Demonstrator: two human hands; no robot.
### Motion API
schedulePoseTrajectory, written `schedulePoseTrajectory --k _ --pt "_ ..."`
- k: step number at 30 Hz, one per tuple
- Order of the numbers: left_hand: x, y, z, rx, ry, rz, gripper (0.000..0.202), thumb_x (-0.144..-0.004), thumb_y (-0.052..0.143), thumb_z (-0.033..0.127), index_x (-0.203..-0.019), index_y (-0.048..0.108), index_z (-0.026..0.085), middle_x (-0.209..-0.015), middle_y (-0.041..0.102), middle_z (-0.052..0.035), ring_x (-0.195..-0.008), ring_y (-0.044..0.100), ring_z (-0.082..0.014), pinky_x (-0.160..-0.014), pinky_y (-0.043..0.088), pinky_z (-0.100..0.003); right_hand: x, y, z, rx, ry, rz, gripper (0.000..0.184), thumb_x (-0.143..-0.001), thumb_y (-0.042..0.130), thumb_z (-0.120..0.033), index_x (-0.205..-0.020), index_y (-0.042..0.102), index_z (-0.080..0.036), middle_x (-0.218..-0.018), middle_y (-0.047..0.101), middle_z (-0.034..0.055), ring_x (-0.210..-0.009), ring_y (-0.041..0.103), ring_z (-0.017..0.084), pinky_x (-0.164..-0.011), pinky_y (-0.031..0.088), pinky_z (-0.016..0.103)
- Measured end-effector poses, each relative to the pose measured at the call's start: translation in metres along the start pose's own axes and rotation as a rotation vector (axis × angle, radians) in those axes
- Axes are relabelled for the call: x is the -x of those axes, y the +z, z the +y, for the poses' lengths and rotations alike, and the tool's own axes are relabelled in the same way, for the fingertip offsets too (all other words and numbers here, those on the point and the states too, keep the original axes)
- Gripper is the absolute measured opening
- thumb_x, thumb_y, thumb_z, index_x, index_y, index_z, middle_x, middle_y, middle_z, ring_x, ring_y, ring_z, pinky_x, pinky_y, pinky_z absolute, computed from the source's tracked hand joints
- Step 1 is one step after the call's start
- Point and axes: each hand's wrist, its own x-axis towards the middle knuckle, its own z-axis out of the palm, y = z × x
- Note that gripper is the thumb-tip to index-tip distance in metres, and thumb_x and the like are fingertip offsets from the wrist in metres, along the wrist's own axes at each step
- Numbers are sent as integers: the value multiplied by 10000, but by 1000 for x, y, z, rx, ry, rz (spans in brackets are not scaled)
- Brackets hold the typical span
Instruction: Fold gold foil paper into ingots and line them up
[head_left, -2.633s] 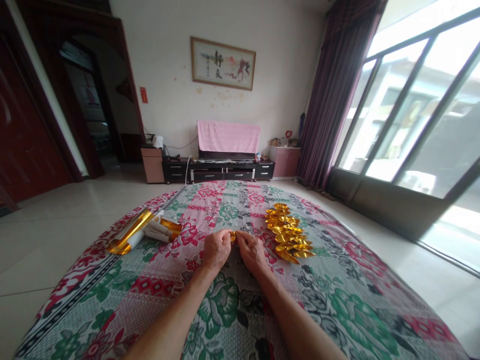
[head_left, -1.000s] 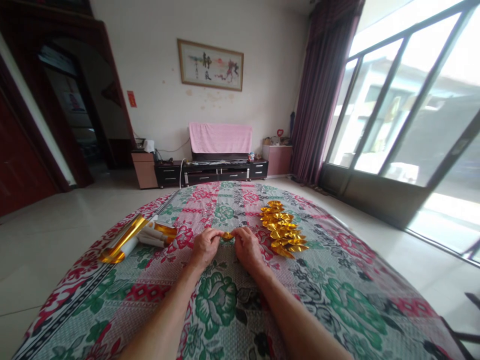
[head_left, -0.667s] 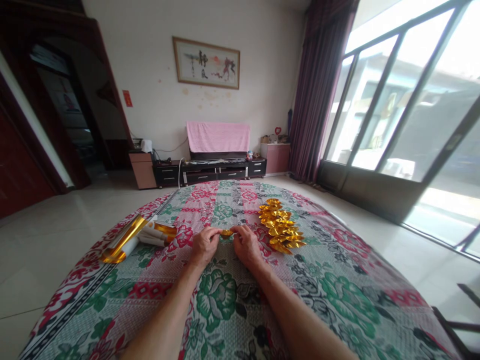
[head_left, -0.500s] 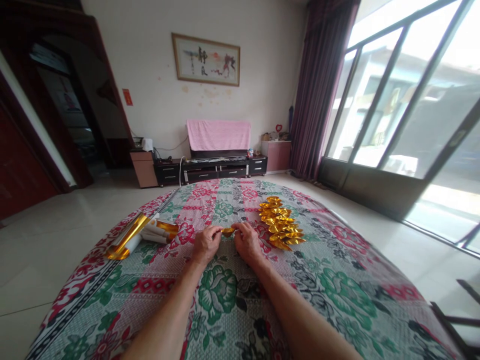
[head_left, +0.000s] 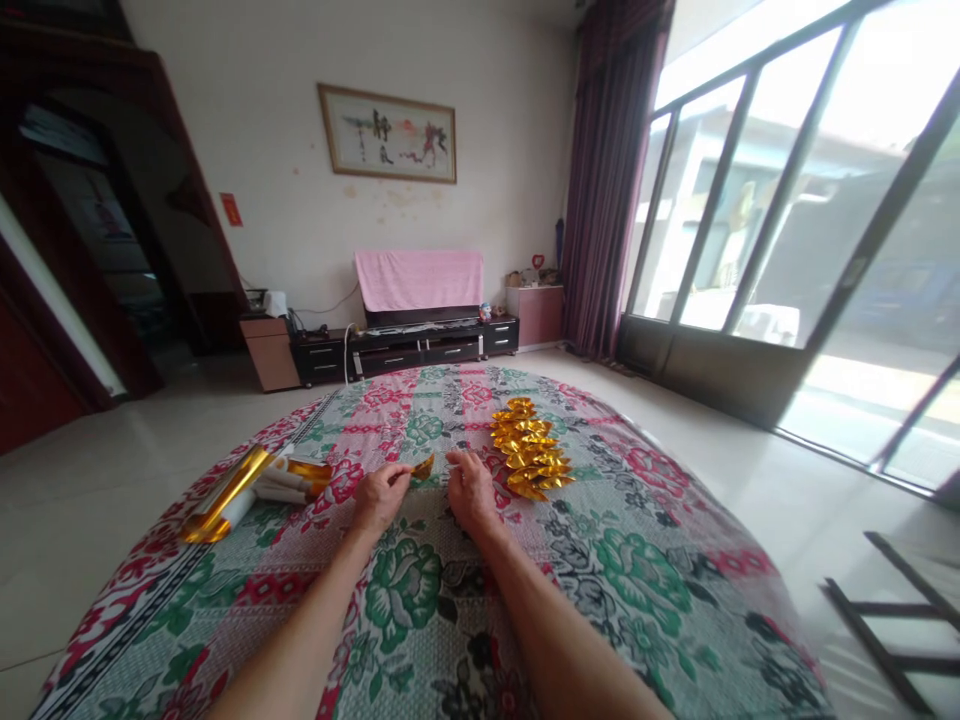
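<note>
Between the thumb and fingers of my left hand is one end of a small folded gold foil paper piece, its other end pointing up and to the right. My right hand is just right of it, apart from the foil, fingers loosely bent and holding nothing I can see. Beyond my right hand lies a long pile of folded gold paper pieces, overlapping one another. Left of my left hand are curled sheets of gold foil paper with white backs.
A flowered cloth in green, red and grey covers the round table. Past its far edge stands a low black TV cabinet with a pink towel above it. A dark-framed chair or rack is at the lower right.
My right hand has let go of the folded gold paper, which now tilts up from my left hand alone. The whole view has shifted, so things appear further left.
</note>
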Motion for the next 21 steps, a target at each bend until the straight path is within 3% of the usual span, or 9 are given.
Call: schedulePoseTrajectory --k 5,9,15,21 --pt "-12 -2 12 -78 -101 -59 230 -756 525 285 -879 701 202 -710 715 -4 -710 653 -145 -633 455 -205 2 -3 -3 83 102 -72 325 -751 419 -50 -923 670 -164 -891 637 63 -815 591 153 -748 434 225" --pt "-30 4 37 -168 3 -41 222 -756 522 276 -861 708 214 -783 725 -4 -739 648 -145 -671 442 -207 -13 -10 -7 116 110 -164 329 -723 436 -44 -883 693 -173 -879 654 62 -805 602 148 -762 429 215" --pt "-64 36 76 -187 172 -22 242 -769 492 234 -855 717 209 -882 723 -18 -792 641 -150 -705 438 -207 -55 -48 -4 151 40 -44 347 -775 388 -75 -918 683 -188 -918 669 45 -837 604 137 -803 418 212" --pt "-96 74 99 -271 242 14 294 -792 442 215 -866 727 215 -899 716 -36 -846 628 -157 -725 426 -205 -85 -95 35 308 184 7 368 -778 396 -121 -1013 669 -193 -1024 665 56 -944 599 166 -860 407 245"
